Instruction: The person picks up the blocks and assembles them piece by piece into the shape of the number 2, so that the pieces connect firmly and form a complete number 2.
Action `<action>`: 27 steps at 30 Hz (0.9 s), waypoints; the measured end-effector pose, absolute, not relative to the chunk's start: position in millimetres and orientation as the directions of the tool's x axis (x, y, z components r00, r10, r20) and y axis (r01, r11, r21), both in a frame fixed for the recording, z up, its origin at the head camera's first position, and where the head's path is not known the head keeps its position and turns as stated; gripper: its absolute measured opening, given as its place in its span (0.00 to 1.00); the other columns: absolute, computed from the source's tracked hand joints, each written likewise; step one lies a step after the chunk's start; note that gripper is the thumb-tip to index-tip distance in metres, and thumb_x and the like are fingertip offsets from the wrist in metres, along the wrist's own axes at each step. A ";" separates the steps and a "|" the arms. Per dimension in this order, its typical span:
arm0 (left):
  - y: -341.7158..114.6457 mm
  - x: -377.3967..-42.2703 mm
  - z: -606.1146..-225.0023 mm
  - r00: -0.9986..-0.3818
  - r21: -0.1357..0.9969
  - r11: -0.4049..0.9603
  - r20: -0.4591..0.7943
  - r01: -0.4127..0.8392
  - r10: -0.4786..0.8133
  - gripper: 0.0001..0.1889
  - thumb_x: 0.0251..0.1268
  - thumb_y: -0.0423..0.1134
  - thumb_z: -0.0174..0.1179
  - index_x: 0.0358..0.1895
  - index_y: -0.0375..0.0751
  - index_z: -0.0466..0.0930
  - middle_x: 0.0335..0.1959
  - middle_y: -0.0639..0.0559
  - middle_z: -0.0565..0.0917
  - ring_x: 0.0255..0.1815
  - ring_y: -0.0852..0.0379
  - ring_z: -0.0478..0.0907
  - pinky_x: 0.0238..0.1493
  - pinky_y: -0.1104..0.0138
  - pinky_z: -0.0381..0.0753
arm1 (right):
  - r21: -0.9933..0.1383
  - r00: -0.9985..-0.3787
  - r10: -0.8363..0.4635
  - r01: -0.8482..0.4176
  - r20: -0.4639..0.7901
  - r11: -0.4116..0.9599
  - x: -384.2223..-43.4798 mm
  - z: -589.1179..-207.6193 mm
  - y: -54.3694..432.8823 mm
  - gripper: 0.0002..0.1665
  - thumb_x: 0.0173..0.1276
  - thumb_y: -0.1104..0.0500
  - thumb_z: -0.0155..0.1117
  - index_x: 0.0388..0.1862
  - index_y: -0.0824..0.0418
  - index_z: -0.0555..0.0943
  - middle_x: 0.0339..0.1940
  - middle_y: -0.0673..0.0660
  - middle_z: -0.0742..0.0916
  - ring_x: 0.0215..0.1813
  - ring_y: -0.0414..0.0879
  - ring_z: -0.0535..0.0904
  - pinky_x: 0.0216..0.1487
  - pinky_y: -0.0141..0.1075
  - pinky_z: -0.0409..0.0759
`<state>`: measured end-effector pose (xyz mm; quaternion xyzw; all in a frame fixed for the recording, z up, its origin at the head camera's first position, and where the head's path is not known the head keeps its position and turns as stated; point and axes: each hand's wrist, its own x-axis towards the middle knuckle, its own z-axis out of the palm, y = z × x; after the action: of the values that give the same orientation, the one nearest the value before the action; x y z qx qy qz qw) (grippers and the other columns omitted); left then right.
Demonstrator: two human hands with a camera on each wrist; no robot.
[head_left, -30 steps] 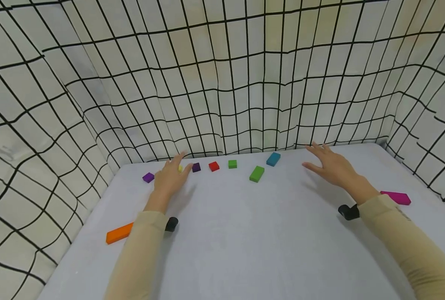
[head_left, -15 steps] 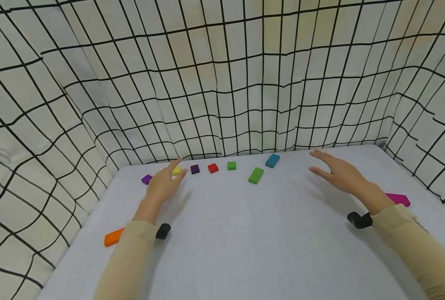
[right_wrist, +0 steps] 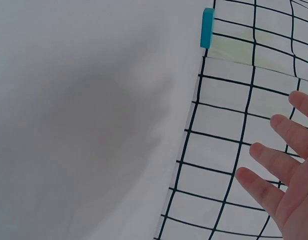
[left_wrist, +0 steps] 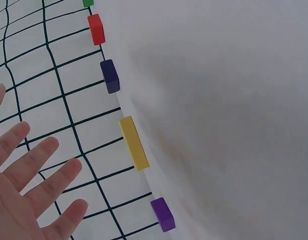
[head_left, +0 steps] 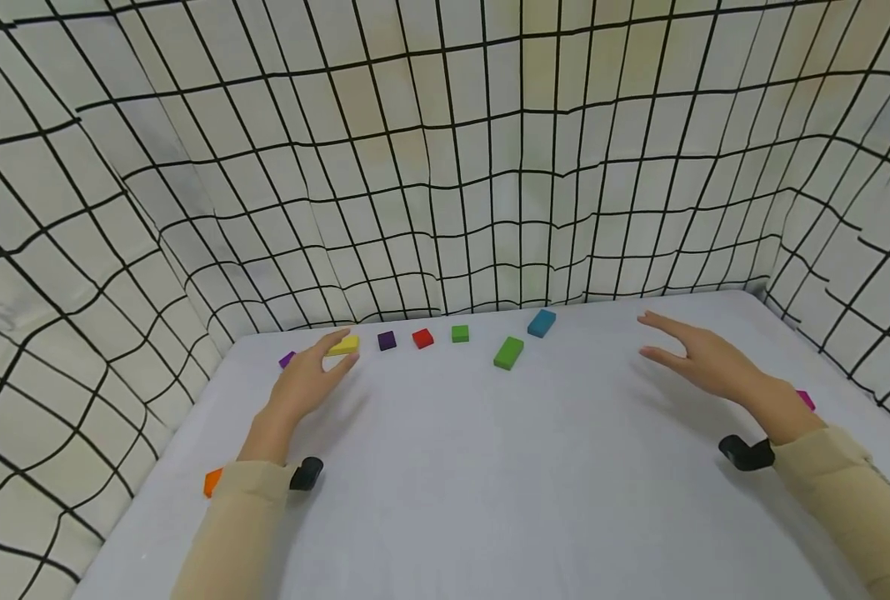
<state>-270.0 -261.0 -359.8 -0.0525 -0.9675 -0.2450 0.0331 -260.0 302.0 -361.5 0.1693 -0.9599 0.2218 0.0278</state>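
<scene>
My left hand (head_left: 304, 379) hovers over the left part of the white table, fingers apart and holding nothing. Just beyond its fingers lies a yellow block (left_wrist: 134, 143), partly covered by the hand in the head view. A purple block (left_wrist: 163, 214) peeks out at the hand's left. My right hand (head_left: 703, 360) is held above the table's right side, fingers spread, nothing in it. The nearest block to its left is a blue one (head_left: 542, 323). Behind the right wrist shows the end of a magenta block (head_left: 806, 400), mostly hidden.
Along the back edge of the table (head_left: 475, 483) lie a dark purple block (head_left: 387, 340), a red block (head_left: 422, 338), a small green block (head_left: 460, 333) and a longer green block (head_left: 508, 353). An orange block (head_left: 212, 482) is mostly behind the left sleeve. Black netting (head_left: 445, 183) surrounds the table.
Both hands have drawn apart and slightly back toward the person, left hand leftward, right hand rightward. More of the yellow block shows; the orange and magenta blocks are more covered. The blocks stay put.
</scene>
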 end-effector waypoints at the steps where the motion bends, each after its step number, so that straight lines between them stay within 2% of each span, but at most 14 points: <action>1: -263.1 -269.1 -359.5 -0.992 0.473 0.873 0.091 0.124 0.092 0.35 0.78 0.61 0.50 0.81 0.51 0.59 0.77 0.36 0.65 0.73 0.28 0.63 0.65 0.32 0.64 | -0.421 -0.941 -0.311 -0.337 0.129 0.842 -258.4 -361.9 304.8 0.42 0.79 0.40 0.58 0.81 0.61 0.62 0.80 0.68 0.64 0.77 0.72 0.58 0.70 0.69 0.57; 7: -273.8 -262.8 -358.6 -0.988 0.479 0.865 0.094 0.151 0.121 0.33 0.78 0.58 0.53 0.79 0.47 0.63 0.74 0.38 0.70 0.71 0.33 0.68 0.64 0.35 0.67 | -0.450 -0.942 -0.306 -0.335 0.138 0.828 -251.5 -364.2 320.3 0.39 0.79 0.43 0.59 0.80 0.61 0.64 0.78 0.69 0.66 0.76 0.72 0.60 0.69 0.69 0.59; 11: -279.5 -257.9 -358.4 -0.989 0.489 0.860 0.084 0.147 0.122 0.32 0.78 0.58 0.54 0.76 0.45 0.68 0.70 0.35 0.74 0.69 0.33 0.70 0.62 0.35 0.70 | -0.461 -0.948 -0.292 -0.318 0.129 0.828 -248.4 -365.9 328.2 0.38 0.79 0.43 0.58 0.80 0.59 0.64 0.78 0.70 0.67 0.74 0.75 0.61 0.66 0.71 0.62; 14: -283.8 -253.7 -357.6 -0.989 0.499 0.854 0.074 0.146 0.126 0.31 0.78 0.58 0.54 0.74 0.43 0.70 0.68 0.35 0.75 0.68 0.33 0.70 0.61 0.36 0.71 | -0.471 -0.955 -0.272 -0.294 0.115 0.832 -246.8 -367.0 334.7 0.38 0.80 0.43 0.58 0.81 0.57 0.63 0.77 0.71 0.67 0.70 0.79 0.64 0.60 0.73 0.66; 18: -292.2 -248.0 -355.3 -0.986 0.518 0.840 0.075 0.164 0.146 0.28 0.79 0.54 0.55 0.71 0.39 0.73 0.63 0.37 0.79 0.65 0.35 0.73 0.60 0.39 0.74 | -0.475 -0.956 -0.262 -0.292 0.130 0.830 -245.0 -368.2 344.7 0.37 0.79 0.45 0.60 0.80 0.57 0.65 0.76 0.72 0.68 0.64 0.83 0.68 0.55 0.74 0.69; 22: -301.4 -244.8 -354.4 -0.981 0.534 0.823 0.090 0.195 0.174 0.26 0.79 0.51 0.55 0.68 0.37 0.75 0.58 0.38 0.82 0.61 0.36 0.75 0.59 0.41 0.76 | -0.466 -0.954 -0.252 -0.298 0.160 0.833 -242.6 -369.5 357.0 0.34 0.77 0.48 0.63 0.77 0.59 0.69 0.74 0.72 0.71 0.62 0.81 0.71 0.56 0.75 0.68; 27: -311.5 -238.2 -356.6 -0.984 0.546 0.818 0.081 0.178 0.161 0.26 0.79 0.52 0.55 0.67 0.36 0.76 0.58 0.37 0.82 0.60 0.36 0.74 0.59 0.39 0.75 | -0.470 -0.948 -0.254 -0.317 0.194 0.824 -240.4 -372.8 371.5 0.32 0.76 0.52 0.65 0.73 0.62 0.72 0.69 0.72 0.76 0.64 0.76 0.73 0.59 0.72 0.68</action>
<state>-238.2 -311.5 -356.6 -0.0889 -0.9533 -0.2881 0.0156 -240.4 371.5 -372.8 0.1498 -0.9530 0.2561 0.0615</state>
